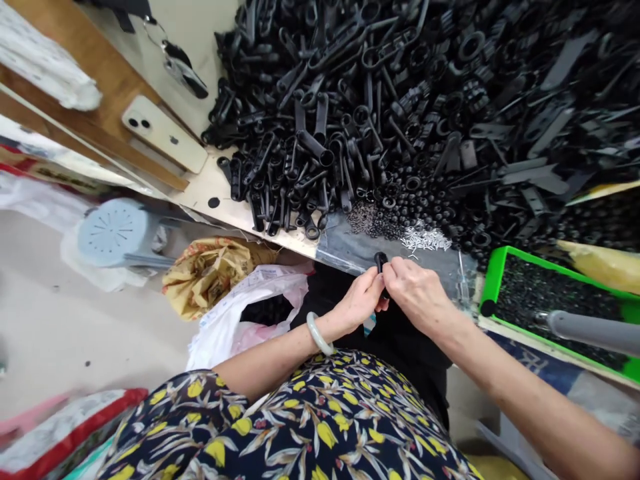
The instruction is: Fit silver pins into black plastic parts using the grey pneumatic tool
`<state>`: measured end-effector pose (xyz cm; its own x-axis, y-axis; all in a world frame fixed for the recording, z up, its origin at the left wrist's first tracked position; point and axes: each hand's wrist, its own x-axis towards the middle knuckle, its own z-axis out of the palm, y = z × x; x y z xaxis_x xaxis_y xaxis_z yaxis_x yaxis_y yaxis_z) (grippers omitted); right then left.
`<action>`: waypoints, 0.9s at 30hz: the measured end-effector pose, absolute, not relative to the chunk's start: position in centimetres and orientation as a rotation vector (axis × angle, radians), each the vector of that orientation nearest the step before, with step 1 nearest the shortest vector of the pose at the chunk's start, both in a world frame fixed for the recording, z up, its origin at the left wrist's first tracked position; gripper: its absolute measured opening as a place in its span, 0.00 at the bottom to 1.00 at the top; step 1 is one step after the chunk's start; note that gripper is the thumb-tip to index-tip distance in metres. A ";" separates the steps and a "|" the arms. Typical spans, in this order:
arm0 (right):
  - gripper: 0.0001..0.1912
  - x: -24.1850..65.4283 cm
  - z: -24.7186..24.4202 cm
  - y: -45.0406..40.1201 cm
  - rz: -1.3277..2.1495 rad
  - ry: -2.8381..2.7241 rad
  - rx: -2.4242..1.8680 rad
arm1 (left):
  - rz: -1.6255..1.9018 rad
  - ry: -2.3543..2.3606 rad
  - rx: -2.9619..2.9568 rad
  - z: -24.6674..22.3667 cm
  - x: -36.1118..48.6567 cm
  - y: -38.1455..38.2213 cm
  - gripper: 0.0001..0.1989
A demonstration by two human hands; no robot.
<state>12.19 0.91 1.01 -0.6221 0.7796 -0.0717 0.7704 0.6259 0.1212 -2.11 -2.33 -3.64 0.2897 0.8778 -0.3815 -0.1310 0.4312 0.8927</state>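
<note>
Both hands meet at the table's front edge. My left hand, with a pale bangle at the wrist, is closed around a small black plastic part whose rounded top sticks up. Fingers of my right hand are pinched together against the same part; whatever else they hold is hidden. Just beyond the hands lie silver pins, small brownish pieces and black beads on a grey sheet. Behind them rises a large heap of black plastic parts.
At right stands a green tray of small black pieces, with a grey tube over it. On the left are a phone, keys, a blue stool, a yellow sack and a white bag.
</note>
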 end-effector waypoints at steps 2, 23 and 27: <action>0.08 11.8 1.1 0.7 0.107 2.711 1.294 | 0.817 0.999 0.771 -3.7 -2.2 -2.3 0.23; 0.16 16.4 0.5 -0.8 -1.195 2.736 2.220 | 0.807 0.756 0.486 -2.7 -3.9 -1.6 0.25; 0.16 17.6 -0.1 0.2 -1.455 2.655 2.396 | 0.782 0.815 0.472 -1.9 -4.1 -1.5 0.27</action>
